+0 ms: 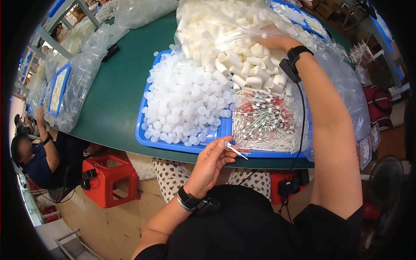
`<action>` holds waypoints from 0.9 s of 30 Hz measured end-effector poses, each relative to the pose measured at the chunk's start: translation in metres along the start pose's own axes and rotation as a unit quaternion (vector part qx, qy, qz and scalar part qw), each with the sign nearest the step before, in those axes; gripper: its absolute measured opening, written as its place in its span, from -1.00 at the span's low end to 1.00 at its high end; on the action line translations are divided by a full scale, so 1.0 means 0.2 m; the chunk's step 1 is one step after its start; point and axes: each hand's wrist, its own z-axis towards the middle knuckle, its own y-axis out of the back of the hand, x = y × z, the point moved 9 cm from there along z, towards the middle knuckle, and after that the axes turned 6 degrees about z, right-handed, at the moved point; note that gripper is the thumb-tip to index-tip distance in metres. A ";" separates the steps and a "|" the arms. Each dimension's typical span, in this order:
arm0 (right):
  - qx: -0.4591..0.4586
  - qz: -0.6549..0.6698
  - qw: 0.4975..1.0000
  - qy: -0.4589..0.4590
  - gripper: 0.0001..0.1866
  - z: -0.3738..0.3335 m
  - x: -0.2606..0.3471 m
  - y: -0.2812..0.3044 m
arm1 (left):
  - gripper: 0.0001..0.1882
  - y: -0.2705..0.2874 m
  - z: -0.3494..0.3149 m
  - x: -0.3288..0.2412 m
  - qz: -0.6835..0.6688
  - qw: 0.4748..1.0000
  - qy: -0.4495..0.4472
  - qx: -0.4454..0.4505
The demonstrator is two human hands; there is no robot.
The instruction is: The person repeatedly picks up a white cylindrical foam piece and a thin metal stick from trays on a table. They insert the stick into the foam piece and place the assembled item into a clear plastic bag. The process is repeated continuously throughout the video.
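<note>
My left hand point(211, 162) is closed at the front edge of the blue tray point(141, 130), pinching a thin white stick point(236, 151) with a wider pale part near the fingertips. My right hand point(277, 42) reaches into a clear plastic bag of short white foam-like cylinders point(255, 71) at the back; its fingers are hidden among bag and pieces. Translucent white discs point(186, 99) are heaped in the tray's left part. To their right lies a pile of thin sticks point(264, 121) in white, red and green.
The tray stands on a green table point(112, 99). Clear plastic covers the right side point(342, 95). A cable runs down from my right wrist across the sticks. On the left are a red stool point(110, 182) and another person point(41, 156) seated. A fan point(385, 184) stands at right.
</note>
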 end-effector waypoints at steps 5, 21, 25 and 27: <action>-0.065 -0.052 0.995 0.052 -0.40 -0.20 0.06 -0.03 | -0.59 0.00 0.01 0.01 -0.005 1.000 -0.005 0.013; -0.136 -0.083 0.972 0.175 -0.77 -0.66 0.18 -0.08 | -0.58 -0.03 -0.05 0.03 -0.018 1.000 0.007 0.005; -0.144 -0.116 0.971 0.152 -0.86 -0.67 0.16 -0.12 | -0.58 -0.05 -0.07 0.04 -0.023 1.000 0.003 0.012; -0.133 -0.113 0.975 0.134 -0.88 -0.67 0.12 -0.13 | -0.58 -0.06 -0.07 0.04 -0.031 0.999 0.002 0.022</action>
